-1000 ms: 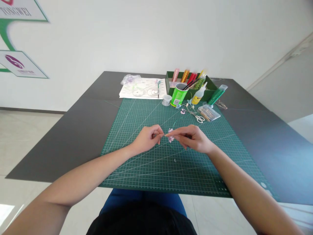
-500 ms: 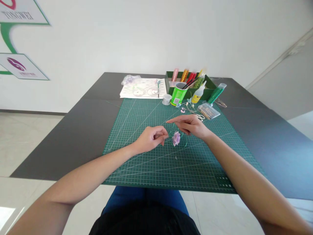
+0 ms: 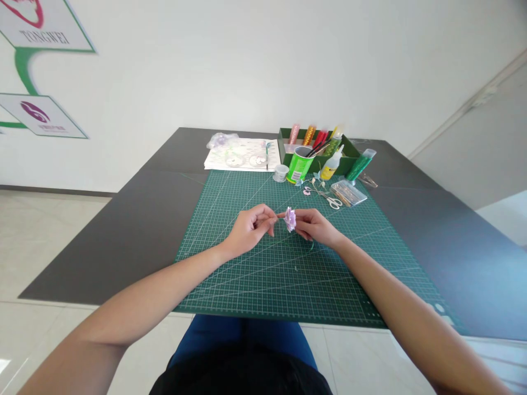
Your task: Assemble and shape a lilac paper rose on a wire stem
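A small lilac artificial flower (image 3: 290, 219) hangs sideways above the cutting mat, between my two hands. My left hand (image 3: 252, 229) is closed in a pinch at the left of the flower, on its thin stem. My right hand (image 3: 317, 226) is closed on the other side, its index finger reaching behind the flower towards the left fingertips. From below the right fingers dangles a narrow green strip (image 3: 312, 246); its upper part is hidden by the hand. The green gridded cutting mat (image 3: 247, 291) lies beneath both hands.
Beyond my hands are white scissors (image 3: 334, 203), small wired flowers (image 3: 307, 191), a clear case (image 3: 349, 193), a glue bottle (image 3: 331, 164), a green can (image 3: 300, 165) with brushes, and a round tub (image 3: 280, 173). Behind stand a dark green box (image 3: 352, 156) and paper sheets (image 3: 214, 159).
My right hand has moved left and down, its fingers now behind the flower. The flower has turned and risen slightly leftwards. My left hand keeps its pinch. The view has tilted slightly.
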Motion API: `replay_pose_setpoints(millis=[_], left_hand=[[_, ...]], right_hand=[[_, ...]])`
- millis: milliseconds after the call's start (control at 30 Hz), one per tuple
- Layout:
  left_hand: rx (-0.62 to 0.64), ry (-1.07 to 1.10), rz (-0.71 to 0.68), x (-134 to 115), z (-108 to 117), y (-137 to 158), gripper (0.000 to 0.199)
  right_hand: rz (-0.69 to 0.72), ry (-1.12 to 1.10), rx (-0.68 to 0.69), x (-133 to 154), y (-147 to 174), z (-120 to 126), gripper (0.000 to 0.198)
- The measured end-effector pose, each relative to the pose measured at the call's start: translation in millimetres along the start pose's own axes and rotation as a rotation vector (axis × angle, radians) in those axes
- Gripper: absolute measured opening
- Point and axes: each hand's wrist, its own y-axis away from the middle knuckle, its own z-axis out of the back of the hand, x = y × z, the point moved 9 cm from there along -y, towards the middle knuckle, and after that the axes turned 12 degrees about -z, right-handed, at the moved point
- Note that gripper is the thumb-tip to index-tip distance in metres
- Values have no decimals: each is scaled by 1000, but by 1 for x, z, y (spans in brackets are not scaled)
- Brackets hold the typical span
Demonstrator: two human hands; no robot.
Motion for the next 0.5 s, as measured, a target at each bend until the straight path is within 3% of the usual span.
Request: replay_pose_setpoints(millis=[267,500], left_hand=[[-117,-33,5,2,11,-1,16],[-148,-76,9,7,16,0,17]], right_hand=[[-54,12,34,-3,5,-9,53],[-82,2,89,-6,8,-18,53]])
